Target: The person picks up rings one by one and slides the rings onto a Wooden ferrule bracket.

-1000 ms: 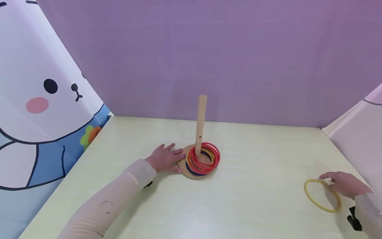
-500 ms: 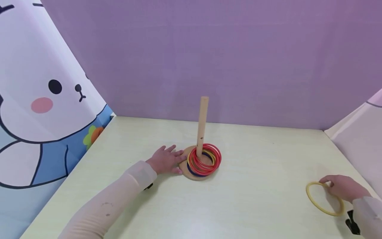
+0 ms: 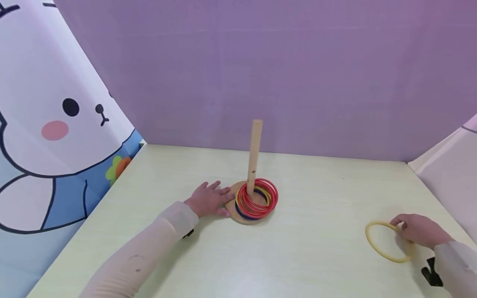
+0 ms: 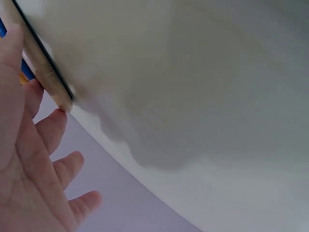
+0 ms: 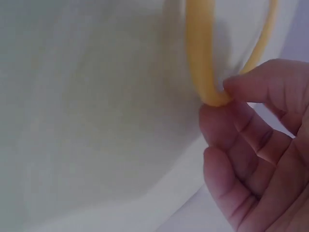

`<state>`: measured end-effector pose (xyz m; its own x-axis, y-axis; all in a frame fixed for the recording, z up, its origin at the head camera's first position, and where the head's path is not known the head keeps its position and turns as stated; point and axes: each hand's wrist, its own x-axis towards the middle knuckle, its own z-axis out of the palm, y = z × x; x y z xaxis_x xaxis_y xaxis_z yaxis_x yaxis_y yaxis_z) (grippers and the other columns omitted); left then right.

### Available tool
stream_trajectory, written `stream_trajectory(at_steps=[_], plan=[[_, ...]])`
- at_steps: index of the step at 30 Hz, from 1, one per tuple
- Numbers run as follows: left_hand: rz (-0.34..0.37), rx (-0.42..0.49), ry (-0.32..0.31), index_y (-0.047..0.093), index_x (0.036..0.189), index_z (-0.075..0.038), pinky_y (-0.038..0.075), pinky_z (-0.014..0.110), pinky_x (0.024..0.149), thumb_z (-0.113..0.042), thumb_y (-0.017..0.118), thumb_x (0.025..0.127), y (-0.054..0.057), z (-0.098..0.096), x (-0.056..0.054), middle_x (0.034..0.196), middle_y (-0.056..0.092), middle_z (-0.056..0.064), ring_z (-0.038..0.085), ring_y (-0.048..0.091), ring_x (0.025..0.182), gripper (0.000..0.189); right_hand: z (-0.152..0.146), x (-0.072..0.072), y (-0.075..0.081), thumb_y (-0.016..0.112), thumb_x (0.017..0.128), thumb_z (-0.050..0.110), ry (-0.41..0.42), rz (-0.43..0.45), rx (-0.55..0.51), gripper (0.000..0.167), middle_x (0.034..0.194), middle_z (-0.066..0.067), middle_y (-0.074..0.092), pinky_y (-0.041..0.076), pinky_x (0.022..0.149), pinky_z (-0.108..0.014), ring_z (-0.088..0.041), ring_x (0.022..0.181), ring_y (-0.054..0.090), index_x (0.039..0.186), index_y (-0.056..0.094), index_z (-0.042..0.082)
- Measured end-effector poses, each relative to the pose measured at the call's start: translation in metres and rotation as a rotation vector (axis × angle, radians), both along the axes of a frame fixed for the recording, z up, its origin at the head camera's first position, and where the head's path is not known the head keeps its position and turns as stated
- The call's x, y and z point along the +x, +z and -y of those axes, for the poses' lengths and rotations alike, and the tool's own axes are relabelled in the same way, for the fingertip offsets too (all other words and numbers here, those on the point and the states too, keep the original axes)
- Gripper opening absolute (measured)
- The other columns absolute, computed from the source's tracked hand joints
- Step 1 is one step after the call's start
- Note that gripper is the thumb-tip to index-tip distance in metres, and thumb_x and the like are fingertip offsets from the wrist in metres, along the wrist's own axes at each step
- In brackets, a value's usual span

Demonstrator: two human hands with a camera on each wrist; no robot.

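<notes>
A round wooden base [image 3: 232, 214] with an upright peg [image 3: 255, 153] stands near the middle of the table. Several thin red rings [image 3: 275, 198], with yellow and blue ones among them, lie stacked around the peg's foot. My left hand [image 3: 208, 200] has its fingers spread, fingertips touching the base's left edge; the left wrist view shows them at the wooden rim [image 4: 58, 92]. Over at the right, my right hand [image 3: 421, 230] pinches a yellow ring [image 3: 377, 249] between thumb and fingers. In the right wrist view the ring [image 5: 200, 53] tilts up from the fingertips.
The pale table [image 3: 316, 198] runs back to a purple cloth wall [image 3: 298, 82]. A cloth with a cartoon animal print [image 3: 33, 91] hangs along the left side, and a white cloth [image 3: 451, 165] borders the right.
My right hand has closed its fingers on the yellow ring and shifted it slightly left. The left hand keeps its place against the base.
</notes>
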<state>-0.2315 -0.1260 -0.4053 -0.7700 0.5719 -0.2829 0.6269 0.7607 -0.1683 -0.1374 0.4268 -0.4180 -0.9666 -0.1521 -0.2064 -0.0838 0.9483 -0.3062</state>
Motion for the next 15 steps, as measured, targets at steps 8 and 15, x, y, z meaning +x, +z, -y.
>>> stream_trajectory(at_steps=[8,15], plan=[[0.003,0.016,0.014,0.039,0.147,-0.03,0.03,0.056,0.106,-0.063,0.046,0.09,-0.001,0.0,0.001,0.152,0.036,-0.002,0.034,0.028,0.14,0.066,0.029,-0.009,0.015,0.054,0.074,-0.003,-0.065,0.068,-0.244,0.035,0.062,-0.001,0.051,0.039,0.045,-0.023,-0.011,0.049,0.047,0.106,0.059,-0.015],[-0.003,0.005,0.009,0.038,0.148,-0.031,0.031,0.056,0.106,-0.064,0.045,0.091,-0.001,0.001,0.001,0.152,0.036,-0.003,0.034,0.029,0.14,0.066,0.053,-0.017,0.032,0.055,0.08,-0.004,-0.129,0.113,-0.37,0.04,0.07,-0.003,0.055,0.046,0.05,-0.026,-0.013,0.056,0.052,0.115,0.052,-0.02]])
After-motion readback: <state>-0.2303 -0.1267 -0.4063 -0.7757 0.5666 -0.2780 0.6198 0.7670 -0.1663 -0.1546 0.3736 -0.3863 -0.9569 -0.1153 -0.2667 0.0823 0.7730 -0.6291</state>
